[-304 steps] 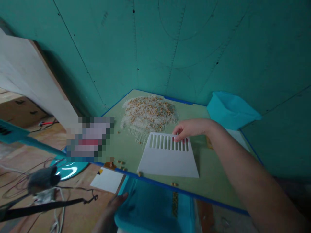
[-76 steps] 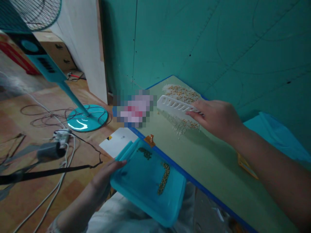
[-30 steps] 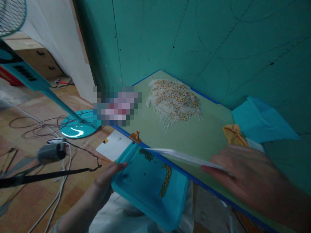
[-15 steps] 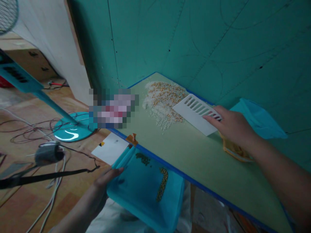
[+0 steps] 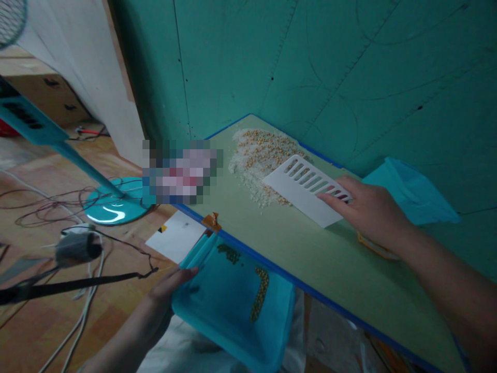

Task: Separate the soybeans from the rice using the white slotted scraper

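My left hand [image 5: 176, 285] grips the left rim of a blue plastic tray [image 5: 217, 316], its thumb over the edge. Inside the tray lie a dark clump of small grains [image 5: 228, 254] and a curved strip of yellowish beans [image 5: 261, 295]. In my right hand [image 5: 361, 204] is a white slotted plastic scraper [image 5: 303, 199], held above the table at the right side of a pile. That pile [image 5: 260, 155] mixes white rice-like grains with yellow-orange kernels, and the scraper hides part of it.
The pale green table [image 5: 349, 290] has a blue edge and stands against a green wall [image 5: 310, 62]. An orange clip [image 5: 212, 221] sits on its near edge. A blue bag-like object [image 5: 411, 191] leans at the wall. Left are a fan base [image 5: 116, 202] and loose cables [image 5: 87, 305].
My right hand has moved the scraper slightly left and toward me, over the pile's right side. My left hand and the tray stay nearly in place.
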`<action>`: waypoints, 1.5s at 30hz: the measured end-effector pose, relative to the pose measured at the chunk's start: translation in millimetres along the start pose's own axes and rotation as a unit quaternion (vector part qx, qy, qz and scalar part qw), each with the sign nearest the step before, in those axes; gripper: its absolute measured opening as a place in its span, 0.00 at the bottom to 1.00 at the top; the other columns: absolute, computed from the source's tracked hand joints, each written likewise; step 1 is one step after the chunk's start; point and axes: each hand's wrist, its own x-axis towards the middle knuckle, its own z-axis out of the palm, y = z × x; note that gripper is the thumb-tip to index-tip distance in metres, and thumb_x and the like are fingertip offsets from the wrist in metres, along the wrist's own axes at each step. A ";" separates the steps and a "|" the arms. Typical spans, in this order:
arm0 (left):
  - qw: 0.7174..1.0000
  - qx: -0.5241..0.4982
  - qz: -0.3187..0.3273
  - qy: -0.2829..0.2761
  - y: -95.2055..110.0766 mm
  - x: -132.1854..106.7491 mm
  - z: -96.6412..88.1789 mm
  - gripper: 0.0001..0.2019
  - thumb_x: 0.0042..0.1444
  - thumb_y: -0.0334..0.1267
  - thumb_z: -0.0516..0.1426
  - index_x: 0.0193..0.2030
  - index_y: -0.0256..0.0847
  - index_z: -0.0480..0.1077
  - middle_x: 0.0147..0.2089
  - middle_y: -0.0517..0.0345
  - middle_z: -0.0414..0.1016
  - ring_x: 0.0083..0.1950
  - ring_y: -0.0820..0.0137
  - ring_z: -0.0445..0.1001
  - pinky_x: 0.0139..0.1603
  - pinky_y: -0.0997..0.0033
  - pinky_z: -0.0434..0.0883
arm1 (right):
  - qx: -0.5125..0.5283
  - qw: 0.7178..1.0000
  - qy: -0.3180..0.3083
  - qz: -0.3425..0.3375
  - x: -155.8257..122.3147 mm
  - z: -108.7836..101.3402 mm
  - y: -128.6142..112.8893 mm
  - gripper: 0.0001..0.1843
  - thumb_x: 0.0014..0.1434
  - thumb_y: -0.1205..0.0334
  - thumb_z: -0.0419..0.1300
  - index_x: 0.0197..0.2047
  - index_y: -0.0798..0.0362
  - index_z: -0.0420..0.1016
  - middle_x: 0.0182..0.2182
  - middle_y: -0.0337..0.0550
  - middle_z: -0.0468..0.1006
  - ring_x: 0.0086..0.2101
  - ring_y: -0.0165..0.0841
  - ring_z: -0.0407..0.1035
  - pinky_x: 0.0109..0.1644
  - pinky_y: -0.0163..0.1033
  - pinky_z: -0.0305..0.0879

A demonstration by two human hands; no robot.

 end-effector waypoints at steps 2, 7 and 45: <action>1.000 0.003 -0.003 -0.006 -1.4 1.8 -2.8 0.11 0.45 0.40 0.59 0.36 0.39 0.73 0.31 0.54 0.82 0.32 0.61 0.77 0.31 0.68 0.71 | -0.002 1.000 -0.014 -0.004 -1.9 -1.3 -3.7 0.12 0.56 0.52 0.53 0.32 0.53 0.67 0.25 0.43 0.76 0.24 0.36 0.71 0.21 0.33 0.53; 1.000 0.000 -0.012 -0.006 -3.6 5.0 -6.9 0.12 0.42 0.41 0.61 0.35 0.38 0.74 0.33 0.52 0.82 0.34 0.58 0.77 0.33 0.66 0.71 | -0.024 0.999 0.000 -0.044 -9.6 -4.9 -11.8 0.11 0.56 0.53 0.52 0.34 0.52 0.67 0.23 0.42 0.76 0.24 0.39 0.71 0.21 0.35 0.54; 0.989 -0.050 -0.048 -0.127 -27.5 -5.8 35.1 0.14 0.49 0.38 0.56 0.43 0.38 0.74 0.38 0.52 0.82 0.43 0.55 0.76 0.47 0.56 0.67 | 0.035 0.974 0.032 -0.220 -90.5 -30.4 -34.1 0.13 0.60 0.63 0.47 0.24 0.49 0.65 0.17 0.36 0.67 0.18 0.32 0.63 0.24 0.40 0.54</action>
